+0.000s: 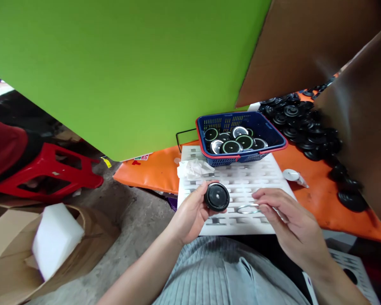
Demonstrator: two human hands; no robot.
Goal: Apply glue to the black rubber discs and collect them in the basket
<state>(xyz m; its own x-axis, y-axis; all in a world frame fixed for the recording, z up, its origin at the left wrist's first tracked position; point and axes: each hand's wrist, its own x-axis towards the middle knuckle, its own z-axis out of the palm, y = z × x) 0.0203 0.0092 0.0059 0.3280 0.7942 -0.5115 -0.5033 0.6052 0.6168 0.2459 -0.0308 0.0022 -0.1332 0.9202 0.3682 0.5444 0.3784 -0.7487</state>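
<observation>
At your workbench, a blue basket (274,134) with a red rim sits at the far edge of a white slotted tray (273,171), loaded w/ black round discs (231,147), several showing green rings and shiny centres. Right of it, a heap of loose black parts (307,127) spreads across the orange table cover (152,169), partly screened by a brown cardboard flap (362,127) that leans in from the right & blocks the far end of the pile. A crumpled white tissue (193,168) lies on the tray's near-left corner; a small white tube (294,176) rests on the orange cover just beside the tray's right edge. A big green board (114,63) walls off the view behind. Off to the left: a red plastic stool (51,169), a person's red sleeve (3,148), and an open carton (92,228) w/ a white foam block (55,239) on the floor. Your left hand (190,216) pinches a black round cap (216,197) by its rim, thumb on top, fingers below, held over the tray's near-left area; it looks glossy, w/ concentric ridges and a small pale centre dot. Your right hand (285,220) hovers just right of it, fingertips closed on a thin silvery ring (248,209) (low over the tray; can't tell if it touches).
</observation>
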